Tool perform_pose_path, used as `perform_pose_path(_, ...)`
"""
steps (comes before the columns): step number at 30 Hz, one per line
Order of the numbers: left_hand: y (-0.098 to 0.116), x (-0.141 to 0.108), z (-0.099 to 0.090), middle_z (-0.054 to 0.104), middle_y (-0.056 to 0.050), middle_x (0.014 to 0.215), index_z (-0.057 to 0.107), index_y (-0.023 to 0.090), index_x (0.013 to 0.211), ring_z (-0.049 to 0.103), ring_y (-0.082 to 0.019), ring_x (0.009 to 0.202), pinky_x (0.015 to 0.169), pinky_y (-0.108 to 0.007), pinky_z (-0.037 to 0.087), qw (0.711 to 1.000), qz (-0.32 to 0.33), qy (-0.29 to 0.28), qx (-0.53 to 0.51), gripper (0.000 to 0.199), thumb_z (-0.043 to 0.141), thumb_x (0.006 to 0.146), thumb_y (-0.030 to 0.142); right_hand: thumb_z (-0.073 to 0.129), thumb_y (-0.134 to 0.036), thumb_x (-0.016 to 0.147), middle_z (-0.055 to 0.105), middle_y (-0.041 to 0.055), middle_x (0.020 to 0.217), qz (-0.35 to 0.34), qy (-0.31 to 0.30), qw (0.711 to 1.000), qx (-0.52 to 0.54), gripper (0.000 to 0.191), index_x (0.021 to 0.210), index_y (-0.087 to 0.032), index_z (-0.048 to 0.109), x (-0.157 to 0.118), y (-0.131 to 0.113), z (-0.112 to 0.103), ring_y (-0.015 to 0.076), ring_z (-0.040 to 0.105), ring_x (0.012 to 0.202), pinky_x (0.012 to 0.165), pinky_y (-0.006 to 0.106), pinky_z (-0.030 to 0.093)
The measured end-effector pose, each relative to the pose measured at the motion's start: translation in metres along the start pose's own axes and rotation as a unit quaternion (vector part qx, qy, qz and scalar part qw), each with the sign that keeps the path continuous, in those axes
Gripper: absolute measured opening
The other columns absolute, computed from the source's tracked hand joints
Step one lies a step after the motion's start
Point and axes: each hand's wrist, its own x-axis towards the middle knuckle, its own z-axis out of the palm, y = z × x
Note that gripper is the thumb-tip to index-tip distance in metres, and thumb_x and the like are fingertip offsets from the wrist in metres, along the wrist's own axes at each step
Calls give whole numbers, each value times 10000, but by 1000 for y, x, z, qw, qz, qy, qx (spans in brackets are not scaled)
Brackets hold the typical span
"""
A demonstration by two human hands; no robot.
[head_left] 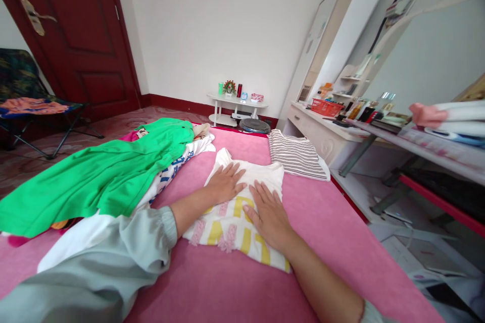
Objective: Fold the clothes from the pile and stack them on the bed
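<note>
A white T-shirt (265,174) with yellow letters and pink fringed patches lies folded on the pink bed cover (223,287). My left hand (226,183) rests flat on its upper left part, fingers stretched out. Lower and to the right, my right hand (271,217) is pressed flat on the same shirt with its fingers spread. Neither hand grips anything. The part of the print under my palms is hidden.
To the left lies a heap of clothes topped by a green garment (113,166). A folded striped garment (295,154) sits at the far right edge of the bed. Beyond stand a small white table (237,100) and a cluttered dresser (316,131). A folding chair (34,93) is at left.
</note>
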Motion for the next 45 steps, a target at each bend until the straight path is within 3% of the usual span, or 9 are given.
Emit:
perform_pose_path(6, -13, -42, -15, 71, -76, 1558, 175, 246, 1485, 40, -272, 1426, 1132, -467, 98, 997, 36, -58, -47, 740, 204, 886, 681, 198, -562, 934, 167, 62, 1546, 11, 12, 1000, -4, 655, 1464, -184, 273, -2, -2, 1, 251, 109, 1424, 1136, 484, 108)
perform_pose_path(11, -28, -66, -11, 107, -103, 1551, 216, 180, 1477, 71, -243, 1427, 1142, -398, 118, 999, 26, -17, -40, 744, 224, 902, 651, 240, -436, 962, 280, 58, 1517, 6, 45, 999, 15, 527, 1415, -206, 381, -6, 1, 3, 229, 209, 1401, 1128, 443, 153)
perform_pose_path(16, -24, -66, -8, 262, -139, 1512, 335, 115, 1421, 265, -230, 1381, 1113, -341, 223, 997, -46, 57, -14, 624, 301, 938, 510, 336, -377, 944, 412, 79, 1444, 2, 95, 995, 10, 450, 1316, -192, 506, -9, 2, -1, 210, 350, 1328, 1097, 355, 237)
perform_pose_path(21, -13, -71, -28, 585, -176, 1202, 461, 121, 1294, 561, -277, 1097, 919, -357, 406, 980, -163, 114, 25, 514, 478, 874, 417, 441, -344, 884, 522, 140, 1299, 115, 165, 977, -77, 420, 1244, -148, 533, -12, 6, -17, 273, 479, 1164, 924, 376, 383)
perform_pose_path(26, -19, -72, -45, 676, -111, 966, 458, 171, 1244, 636, -270, 936, 750, -315, 442, 971, -223, 78, -39, 532, 544, 806, 461, 413, -427, 885, 637, 155, 989, 198, 109, 968, -112, 421, 1142, -124, 552, -12, 18, -31, 300, 598, 928, 789, 416, 407)
perform_pose_path(30, -30, -73, -48, 669, -142, 1024, 537, 151, 1145, 630, -297, 967, 760, -327, 449, 966, -235, 32, -102, 594, 588, 724, 568, 401, -471, 876, 650, 149, 994, 209, 74, 973, -62, 468, 1175, -133, 526, -10, 24, -33, 310, 629, 890, 760, 422, 425)
perform_pose_path(36, -16, -74, -49, 671, -81, 947, 499, 150, 1225, 636, -242, 887, 731, -296, 459, 972, -158, 50, -169, 557, 634, 724, 352, 537, -287, 790, 572, 147, 1203, 176, 99, 977, 67, 589, 1348, -149, 412, -7, 28, -24, 269, 567, 1078, 883, 374, 423)
perform_pose_path(41, 39, -74, -48, 653, -43, 1009, 576, 200, 1118, 606, -173, 927, 849, -282, 451, 952, 25, 194, -236, 397, 464, 762, 67, 502, -192, 763, 620, 92, 1133, 102, 194, 938, 270, 476, 1238, -156, 524, 0, 22, -18, 213, 593, 1009, 892, 339, 450)
perform_pose_path(45, 84, -84, -37, 620, -56, 1004, 652, 205, 962, 590, -172, 930, 845, -271, 466, 943, 162, 142, -256, 296, 493, 758, 62, 439, -256, 830, 663, 71, 1075, 47, 179, 891, 415, 374, 1165, -158, 574, 4, 10, -18, 205, 617, 956, 860, 345, 479)
